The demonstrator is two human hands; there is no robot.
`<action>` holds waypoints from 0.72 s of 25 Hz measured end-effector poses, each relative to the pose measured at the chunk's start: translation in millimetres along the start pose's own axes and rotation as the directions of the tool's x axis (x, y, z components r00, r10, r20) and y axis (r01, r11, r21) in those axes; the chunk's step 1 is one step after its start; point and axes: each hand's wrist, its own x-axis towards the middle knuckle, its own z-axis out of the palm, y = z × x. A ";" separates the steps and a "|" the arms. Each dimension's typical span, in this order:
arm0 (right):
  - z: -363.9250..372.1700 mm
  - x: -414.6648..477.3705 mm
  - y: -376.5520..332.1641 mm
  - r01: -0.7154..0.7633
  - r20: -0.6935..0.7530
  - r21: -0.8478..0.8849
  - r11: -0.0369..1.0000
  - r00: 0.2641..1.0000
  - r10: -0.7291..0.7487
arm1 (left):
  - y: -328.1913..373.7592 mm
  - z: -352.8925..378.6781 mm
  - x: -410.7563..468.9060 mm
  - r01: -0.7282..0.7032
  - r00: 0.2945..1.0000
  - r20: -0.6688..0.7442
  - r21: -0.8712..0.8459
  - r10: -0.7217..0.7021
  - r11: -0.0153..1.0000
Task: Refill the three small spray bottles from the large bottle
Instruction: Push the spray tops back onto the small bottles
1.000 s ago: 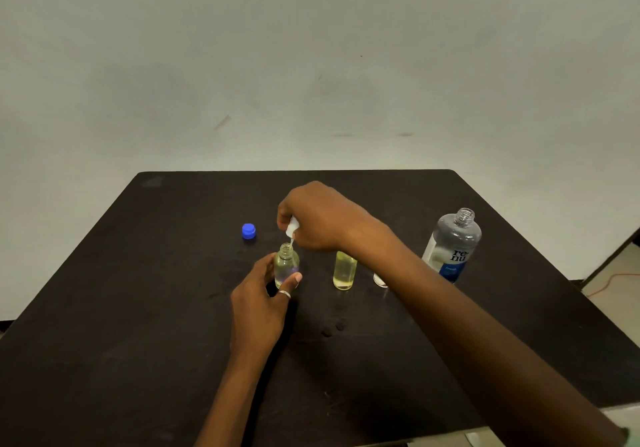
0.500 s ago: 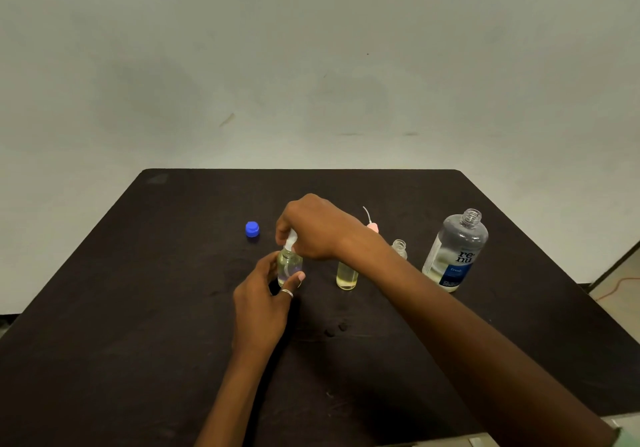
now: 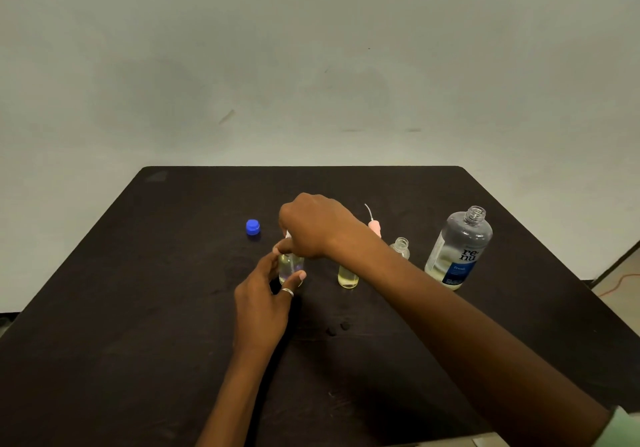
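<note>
Upright, small spray bottle [image 3: 290, 269] sits between left hand [image 3: 264, 297] and right hand [image 3: 313, 226].

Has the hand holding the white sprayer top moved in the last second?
Yes. The right hand has come down, seating the white sprayer top on the small bottle, which stayed standing on the table.

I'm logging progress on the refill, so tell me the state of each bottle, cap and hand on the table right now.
Left small bottle: upright, held, liquid inside.
Left hand: gripping that bottle.
Right hand: fitting the white sprayer top.
Middle small bottle: upright, yellowish liquid.
Third small bottle: uncapped.
Pink sprayer: off.
Large bottle: open, nearly empty.
Blue cap: off, on table.
</note>
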 end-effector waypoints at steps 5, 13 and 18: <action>5.9 -6.3 -3.5 -0.153 -0.055 -0.072 0.986 0.987 0.149 | -0.6 0.4 -0.7 -0.007 1.000 -0.001 -0.001 0.007 1.000; 3.5 -12.3 8.1 0.058 0.027 0.171 0.983 0.998 -0.064 | 3.4 0.4 -2.3 0.002 1.000 0.001 0.015 -0.002 1.000; 7.6 -13.2 7.5 0.064 -0.035 0.136 0.989 0.998 -0.060 | 5.3 0.7 -2.7 -0.003 1.000 0.010 0.029 0.003 1.000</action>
